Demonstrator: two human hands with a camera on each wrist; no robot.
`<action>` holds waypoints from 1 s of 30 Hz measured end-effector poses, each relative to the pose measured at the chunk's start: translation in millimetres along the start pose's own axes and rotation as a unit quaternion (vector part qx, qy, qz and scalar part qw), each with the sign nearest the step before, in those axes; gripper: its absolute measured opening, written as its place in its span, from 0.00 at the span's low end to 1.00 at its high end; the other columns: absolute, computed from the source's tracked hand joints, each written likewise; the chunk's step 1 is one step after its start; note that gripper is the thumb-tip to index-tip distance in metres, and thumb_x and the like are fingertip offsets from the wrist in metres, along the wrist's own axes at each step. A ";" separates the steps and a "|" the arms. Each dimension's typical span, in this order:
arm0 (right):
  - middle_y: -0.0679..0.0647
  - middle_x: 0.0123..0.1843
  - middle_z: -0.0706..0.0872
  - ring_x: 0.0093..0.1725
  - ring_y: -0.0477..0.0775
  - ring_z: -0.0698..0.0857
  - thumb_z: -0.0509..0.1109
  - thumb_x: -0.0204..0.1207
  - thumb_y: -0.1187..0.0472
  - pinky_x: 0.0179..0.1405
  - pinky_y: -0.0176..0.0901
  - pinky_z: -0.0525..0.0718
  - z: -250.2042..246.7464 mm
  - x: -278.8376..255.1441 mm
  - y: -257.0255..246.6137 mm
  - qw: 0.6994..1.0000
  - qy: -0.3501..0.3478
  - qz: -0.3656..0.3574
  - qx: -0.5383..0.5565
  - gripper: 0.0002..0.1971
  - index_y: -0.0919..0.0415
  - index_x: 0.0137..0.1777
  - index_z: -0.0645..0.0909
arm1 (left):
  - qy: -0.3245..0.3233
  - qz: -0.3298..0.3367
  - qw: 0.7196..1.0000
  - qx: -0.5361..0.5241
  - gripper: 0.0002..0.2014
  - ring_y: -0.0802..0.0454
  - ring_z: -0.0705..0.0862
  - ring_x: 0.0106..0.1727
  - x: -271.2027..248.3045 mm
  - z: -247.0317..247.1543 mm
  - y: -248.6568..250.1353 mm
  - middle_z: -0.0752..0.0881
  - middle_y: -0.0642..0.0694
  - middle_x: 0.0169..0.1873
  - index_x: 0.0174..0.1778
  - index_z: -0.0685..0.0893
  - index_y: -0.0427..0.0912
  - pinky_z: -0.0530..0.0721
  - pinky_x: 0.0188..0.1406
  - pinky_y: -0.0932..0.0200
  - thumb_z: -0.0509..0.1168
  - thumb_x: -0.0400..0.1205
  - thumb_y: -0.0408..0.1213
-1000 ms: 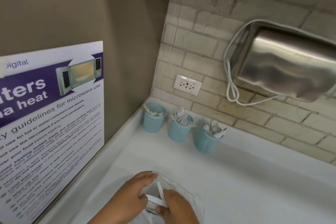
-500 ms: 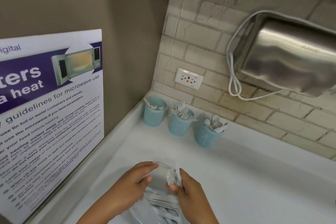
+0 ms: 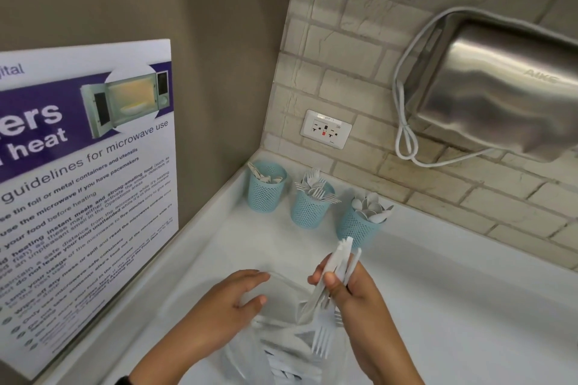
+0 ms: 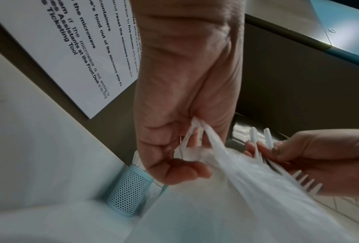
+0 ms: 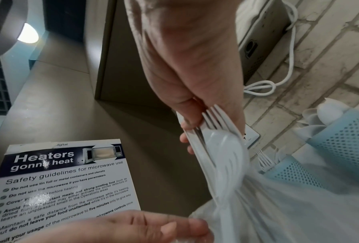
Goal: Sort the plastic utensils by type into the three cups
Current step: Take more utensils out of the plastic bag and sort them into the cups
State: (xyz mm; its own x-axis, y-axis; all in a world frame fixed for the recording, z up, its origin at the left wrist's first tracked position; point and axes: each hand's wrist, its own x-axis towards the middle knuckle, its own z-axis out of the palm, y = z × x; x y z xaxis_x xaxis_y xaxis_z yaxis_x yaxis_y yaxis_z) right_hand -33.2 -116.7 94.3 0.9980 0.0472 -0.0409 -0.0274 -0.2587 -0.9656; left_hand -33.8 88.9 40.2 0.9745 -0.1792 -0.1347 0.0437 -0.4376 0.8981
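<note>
1. White tabletop (image 3: 438, 306) in a corner of brick and tan wall is our workplace, with a microwave poster (image 3: 87, 181) on the left.
2. Our right hand (image 3: 347, 287) grips a mixed bundle of utensils (image 3: 339, 262), fingers curled round the handles; the right wrist view shows fork tines and a spoon bowl in it.
3. Our left hand (image 3: 231, 303) pinches the rim of the plastic bag (image 3: 281, 350), holding its mouth open; more forks lie inside.
4. Farther back stand three blue cups: the knife cup (image 3: 266, 189) on the left, the fork cup (image 3: 311, 205) in the middle, the spoon cup (image 3: 359, 228) nearest the bundle.
5. We judge the step in hand to be drawing a handful out of the bag.
6. Next we must split the bundle by type and drop each piece into its matching cup.
</note>
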 end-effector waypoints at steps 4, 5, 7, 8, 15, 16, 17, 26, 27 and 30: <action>0.49 0.44 0.89 0.54 0.55 0.84 0.61 0.83 0.66 0.59 0.50 0.77 -3.5 0.0 -6.7 1.000 0.013 -0.014 0.001 0.18 0.44 0.40 0.84 | 0.003 0.013 0.999 0.034 0.19 0.66 0.76 0.62 -0.2 -2.2 0.4 0.71 0.70 0.68 0.70 0.75 0.61 0.69 0.54 0.81 0.63 0.83 0.47; 0.49 0.44 0.89 0.55 0.56 0.84 0.61 0.83 0.66 0.60 0.51 0.77 -4.3 0.0 -8.9 1.000 0.019 -0.018 0.008 0.19 0.42 0.40 0.84 | 0.005 0.014 0.999 0.044 0.19 0.68 0.73 0.64 -0.6 -1.9 1.8 0.70 0.70 0.68 0.71 0.74 0.60 0.67 0.54 0.83 0.62 0.83 0.47; 0.48 0.43 0.88 0.56 0.58 0.84 0.61 0.84 0.66 0.62 0.54 0.77 -5.3 -0.1 -12.1 0.999 0.031 -0.026 0.026 0.20 0.41 0.38 0.84 | 0.016 0.020 0.998 0.063 0.19 0.66 0.69 0.69 -1.0 -1.6 3.5 0.69 0.69 0.67 0.71 0.73 0.60 0.65 0.58 0.81 0.62 0.83 0.49; 0.47 0.43 0.88 0.57 0.59 0.84 0.61 0.84 0.65 0.62 0.56 0.77 -5.4 -0.3 -13.0 0.998 0.038 -0.031 0.033 0.20 0.41 0.38 0.84 | 0.023 0.023 0.996 0.080 0.18 0.63 0.67 0.70 -1.9 -1.0 5.4 0.69 0.68 0.66 0.70 0.74 0.61 0.64 0.60 0.77 0.62 0.83 0.51; 0.50 0.43 0.88 0.56 0.60 0.84 0.62 0.83 0.66 0.61 0.54 0.77 -7.5 -1.2 -16.4 0.995 0.073 -0.055 0.049 0.20 0.40 0.38 0.84 | 0.056 0.077 0.995 -0.024 0.14 0.62 0.82 0.42 -11.6 -13.1 32.1 0.85 0.57 0.36 0.35 0.83 0.52 0.74 0.40 0.74 0.62 0.78 0.56; 0.50 0.43 0.87 0.55 0.59 0.84 0.61 0.83 0.65 0.61 0.53 0.77 -7.2 -1.2 -15.5 0.995 0.069 -0.056 0.043 0.19 0.41 0.39 0.84 | 0.039 0.082 0.995 -0.049 0.15 0.63 0.81 0.36 -13.3 -13.9 37.6 0.85 0.55 0.32 0.34 0.83 0.51 0.75 0.38 0.73 0.60 0.76 0.57; 0.50 0.43 0.87 0.54 0.58 0.84 0.61 0.83 0.65 0.59 0.52 0.77 -6.2 -1.2 -14.0 0.996 0.063 -0.054 0.038 0.18 0.43 0.40 0.83 | 0.024 0.085 0.994 -0.070 0.17 0.63 0.79 0.32 -14.8 -13.8 41.5 0.85 0.54 0.29 0.33 0.83 0.50 0.75 0.37 0.71 0.59 0.76 0.58; 0.41 0.41 0.89 0.54 0.43 0.87 0.61 0.84 0.64 0.49 0.41 0.76 6.3 -3.3 -5.4 0.998 0.029 -0.009 0.063 0.05 0.57 0.51 0.78 | 0.032 0.056 0.993 -0.101 0.16 0.64 0.78 0.28 -13.6 -10.2 38.7 0.84 0.50 0.28 0.31 0.84 0.49 0.76 0.33 0.73 0.60 0.83 0.48; 0.41 0.41 0.89 0.55 0.45 0.87 0.61 0.84 0.64 0.51 0.43 0.77 6.4 -2.8 -4.3 0.997 0.029 -0.009 0.076 0.04 0.58 0.51 0.77 | 0.031 0.055 0.993 -0.101 0.16 0.63 0.78 0.28 -13.0 -10.3 37.1 0.84 0.50 0.28 0.32 0.84 0.50 0.76 0.33 0.73 0.60 0.83 0.48; 0.46 0.40 0.89 0.55 0.50 0.88 0.61 0.83 0.64 0.53 0.48 0.78 6.2 -0.5 -1.3 0.992 0.041 -0.010 0.120 0.04 0.59 0.50 0.77 | 0.027 0.055 0.994 -0.094 0.16 0.62 0.78 0.29 -13.7 -10.6 36.3 0.84 0.50 0.29 0.32 0.84 0.49 0.76 0.34 0.73 0.60 0.83 0.48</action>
State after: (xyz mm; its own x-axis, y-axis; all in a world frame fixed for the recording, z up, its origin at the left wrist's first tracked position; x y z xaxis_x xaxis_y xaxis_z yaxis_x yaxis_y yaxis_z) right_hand -34.1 -110.4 94.0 0.9994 -0.0317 -0.0100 -0.0107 -0.0207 -0.9997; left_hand -43.2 84.8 79.1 0.9858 -0.1674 -0.0139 -0.0278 -0.2440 0.9694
